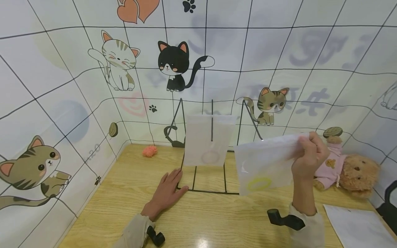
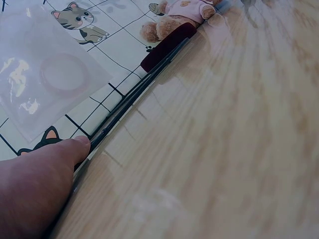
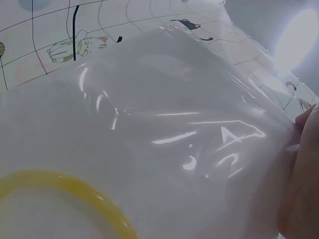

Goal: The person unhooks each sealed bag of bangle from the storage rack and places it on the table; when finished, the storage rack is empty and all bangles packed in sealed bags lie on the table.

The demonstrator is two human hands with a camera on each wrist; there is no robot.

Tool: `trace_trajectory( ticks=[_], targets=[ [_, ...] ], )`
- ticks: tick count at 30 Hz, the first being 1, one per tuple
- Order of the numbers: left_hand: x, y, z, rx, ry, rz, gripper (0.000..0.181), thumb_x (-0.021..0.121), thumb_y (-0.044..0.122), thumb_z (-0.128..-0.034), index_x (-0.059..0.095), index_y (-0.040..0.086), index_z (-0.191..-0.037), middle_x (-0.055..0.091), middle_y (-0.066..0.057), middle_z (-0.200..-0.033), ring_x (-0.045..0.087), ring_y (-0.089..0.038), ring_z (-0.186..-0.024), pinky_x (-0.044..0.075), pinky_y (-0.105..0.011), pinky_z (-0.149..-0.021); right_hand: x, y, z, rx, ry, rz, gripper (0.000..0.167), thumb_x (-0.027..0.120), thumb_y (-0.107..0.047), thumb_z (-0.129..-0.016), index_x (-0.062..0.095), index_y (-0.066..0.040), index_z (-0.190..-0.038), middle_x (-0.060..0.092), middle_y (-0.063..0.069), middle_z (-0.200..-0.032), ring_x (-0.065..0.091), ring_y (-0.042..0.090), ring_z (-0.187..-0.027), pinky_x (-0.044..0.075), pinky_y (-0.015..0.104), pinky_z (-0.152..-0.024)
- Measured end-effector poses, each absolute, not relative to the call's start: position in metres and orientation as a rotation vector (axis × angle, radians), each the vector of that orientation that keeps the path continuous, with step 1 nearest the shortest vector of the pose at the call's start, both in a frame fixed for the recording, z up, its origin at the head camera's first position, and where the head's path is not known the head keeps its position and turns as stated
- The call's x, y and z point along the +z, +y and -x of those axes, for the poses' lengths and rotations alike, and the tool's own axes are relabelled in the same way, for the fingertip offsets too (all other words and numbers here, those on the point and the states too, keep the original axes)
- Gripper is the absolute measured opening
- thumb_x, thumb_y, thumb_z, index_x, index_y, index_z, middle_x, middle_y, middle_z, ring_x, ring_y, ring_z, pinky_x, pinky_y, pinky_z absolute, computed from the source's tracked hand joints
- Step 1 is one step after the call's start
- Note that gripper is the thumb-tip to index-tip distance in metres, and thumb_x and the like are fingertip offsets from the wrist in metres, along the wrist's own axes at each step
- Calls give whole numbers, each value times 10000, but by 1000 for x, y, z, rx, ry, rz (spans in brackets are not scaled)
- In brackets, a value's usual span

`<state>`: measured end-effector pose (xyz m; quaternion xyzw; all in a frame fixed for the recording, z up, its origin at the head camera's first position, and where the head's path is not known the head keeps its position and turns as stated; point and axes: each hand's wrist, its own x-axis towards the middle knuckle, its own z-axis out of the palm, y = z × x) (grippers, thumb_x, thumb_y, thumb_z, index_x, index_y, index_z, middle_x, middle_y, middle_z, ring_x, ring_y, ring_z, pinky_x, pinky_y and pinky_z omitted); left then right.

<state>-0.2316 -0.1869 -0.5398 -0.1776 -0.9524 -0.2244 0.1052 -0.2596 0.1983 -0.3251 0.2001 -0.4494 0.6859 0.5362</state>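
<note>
A black wire rack [image 1: 211,192] stands on the table. From its middle prong hangs a clear plastic bag [image 1: 204,137] with a pale pinkish ring [image 1: 211,157] inside. My left hand [image 1: 165,191] rests at the rack's front left corner, fingers extended; in the left wrist view the thumb [image 2: 75,149] touches the wire. To the right of the rack, my right hand [image 1: 310,155] pinches the upper right corner of a second clear plastic bag [image 1: 273,158]. A yellow ring [image 3: 75,184] lies in this bag, large in the right wrist view. The bag partly hides the rack's right side.
A teddy bear [image 1: 356,175] in a pink top lies at the right. Nearer me is a white sheet [image 1: 359,224]. An orange-pink fuzzy ball [image 1: 150,151] sits at the back left. Behind the table [image 1: 217,220] stands a wall with cat pictures [image 1: 173,65].
</note>
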Motion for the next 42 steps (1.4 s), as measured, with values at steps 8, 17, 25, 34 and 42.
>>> trace_trajectory(
  ticks=[8, 17, 25, 34, 42],
  targets=[
    [-543, -183, 231, -677, -2827, 517, 728, 526, 495, -1002, 361, 37, -1543, 360, -119, -1604, 301, -295, -1507, 171, -557, -1229, -320, 193, 252, 1660, -1004, -463, 332, 423, 54, -811, 339, 36, -490, 298, -57, -500, 207, 26, -477, 55, 224, -470],
    [-551, -184, 233, -663, -2819, 523, 742, 506, 529, -1001, 362, 44, -1544, 358, -112, -1605, 296, -285, -1510, 171, -548, -1229, -313, 193, 237, 1622, -1028, -330, 359, 369, 7, -844, 501, -44, -514, 574, -28, -531, 281, -15, -394, 146, 164, -414],
    [-547, -190, 235, -652, -2828, 515, 749, 499, 540, -1001, 358, 46, -1546, 355, -112, -1607, 292, -278, -1512, 165, -543, -1234, -303, 211, 210, 1685, -1165, -433, 354, 362, 13, -904, 568, -61, -626, 600, -7, -651, 436, 55, -533, 263, 154, -478],
    [-547, -194, 233, -639, -2838, 504, 756, 493, 549, -1000, 349, 51, -1551, 340, -102, -1616, 284, -277, -1516, 155, -532, -1237, -309, 245, 181, 1406, -1493, -722, 312, 433, 98, -937, 647, 21, -724, 653, -115, -727, 499, -14, -605, 368, 96, -561],
    [-542, -188, 235, -686, -2821, 524, 746, 515, 526, -997, 363, 40, -1543, 343, -120, -1613, 287, -284, -1514, 160, -550, -1234, -323, 264, 162, 1603, -1433, -981, 256, 427, 120, -972, 650, 122, -847, 641, 27, -851, 533, 92, -822, 429, 127, -715]
  ],
)
